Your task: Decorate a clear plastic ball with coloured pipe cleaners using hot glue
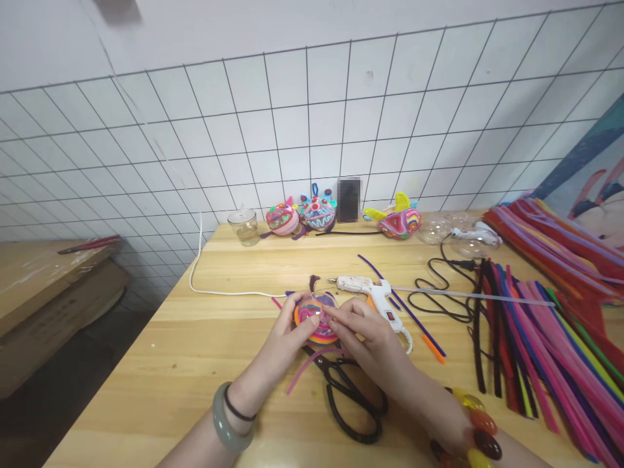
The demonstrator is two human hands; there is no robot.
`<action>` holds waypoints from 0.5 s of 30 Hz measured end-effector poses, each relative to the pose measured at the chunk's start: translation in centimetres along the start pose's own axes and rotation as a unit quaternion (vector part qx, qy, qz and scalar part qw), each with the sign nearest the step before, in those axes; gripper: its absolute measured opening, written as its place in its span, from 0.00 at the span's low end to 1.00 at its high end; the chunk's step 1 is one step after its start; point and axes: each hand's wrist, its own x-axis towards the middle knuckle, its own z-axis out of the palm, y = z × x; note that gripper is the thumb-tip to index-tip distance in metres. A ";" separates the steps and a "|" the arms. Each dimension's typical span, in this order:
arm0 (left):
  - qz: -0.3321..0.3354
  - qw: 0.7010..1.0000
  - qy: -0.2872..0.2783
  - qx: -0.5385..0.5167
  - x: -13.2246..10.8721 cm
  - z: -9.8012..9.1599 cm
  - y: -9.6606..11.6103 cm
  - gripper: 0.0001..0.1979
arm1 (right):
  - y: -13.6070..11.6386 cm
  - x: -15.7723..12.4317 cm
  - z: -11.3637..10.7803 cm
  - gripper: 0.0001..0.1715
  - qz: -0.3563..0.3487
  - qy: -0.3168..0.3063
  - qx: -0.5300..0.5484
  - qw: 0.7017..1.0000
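Note:
My left hand (pixel 297 325) is closed around the side of a round ball (pixel 319 338) covered in coiled orange, yellow, pink and purple pipe cleaners, its thumb pressing on the front. With fingertips pinched, my right hand (pixel 368 331) works a pink pipe cleaner (pixel 312 368) against the ball's face; a loose pink length curves out below toward the left. A dark tassel (pixel 314 283) sticks out behind the ball. Black-handled scissors (pixel 353 396) lie beneath the hands. Just beyond my right hand rests a white hot glue gun (pixel 375 292), its nozzle pointing left.
Finished pipe-cleaner ornaments (pixel 318 211) stand along the wall, near a glass cup (pixel 244 226) and a blurred dark rectangle (pixel 349 199). Bundled pipe cleaners (pixel 550 331) cover the right side. A black cord (pixel 429 283), clear plastic shells (pixel 436 227) and a white cable (pixel 195 276) lie around.

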 end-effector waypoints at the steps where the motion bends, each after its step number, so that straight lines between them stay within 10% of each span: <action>1: 0.001 1.000 0.000 0.004 0.0 -0.1 -0.1 0.23 | 0.1 0.0 0.0 0.18 0.001 -0.001 -0.001 1.000; 15: 0.024 0.999 0.003 0.046 0.2 -0.2 0.0 0.25 | 0.1 -0.1 0.0 0.17 -0.001 -0.004 0.000 1.000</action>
